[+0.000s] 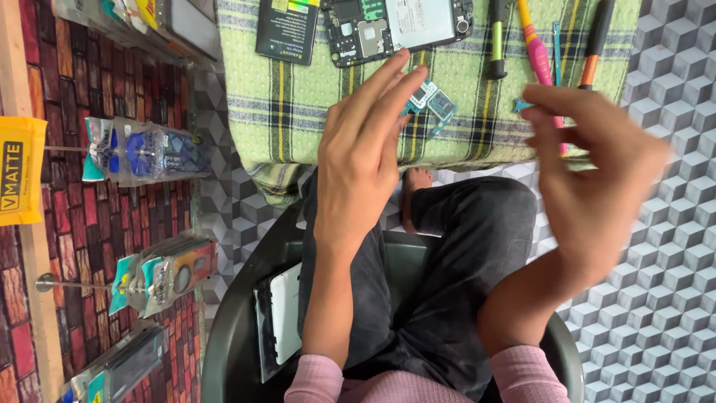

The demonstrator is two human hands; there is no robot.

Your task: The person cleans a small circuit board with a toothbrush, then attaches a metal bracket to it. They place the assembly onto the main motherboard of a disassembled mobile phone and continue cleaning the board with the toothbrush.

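Hands lifted over a cloth-covered worktop, seen from a head camera looking down at a seated person's lap. The left hand (365, 142) is flat and open, fingers stretched together and angled toward the far edge, holding nothing; its fingertips hover just above two small teal circuit boards (432, 101) that lie side by side on the green plaid cloth (298, 97), probably laid there so the small parts stay put and show up against the fabric. The right hand (597, 172) is blurred with motion, fingers loosely curled and apart, and appears empty, though the blur makes this hard to confirm. Beyond the hands, at the far edge, rests an opened phone (399, 26) with its insides exposed, beside a dark rectangular battery (287, 30). To the right lie several tools within easy reach: a black-and-green screwdriver (497, 37), a pink-and-yellow screwdriver (537, 48), and a black-and-orange screwdriver (597, 41). Below, crossed legs in dark trousers (455, 276) sit in a black chair (231, 336).
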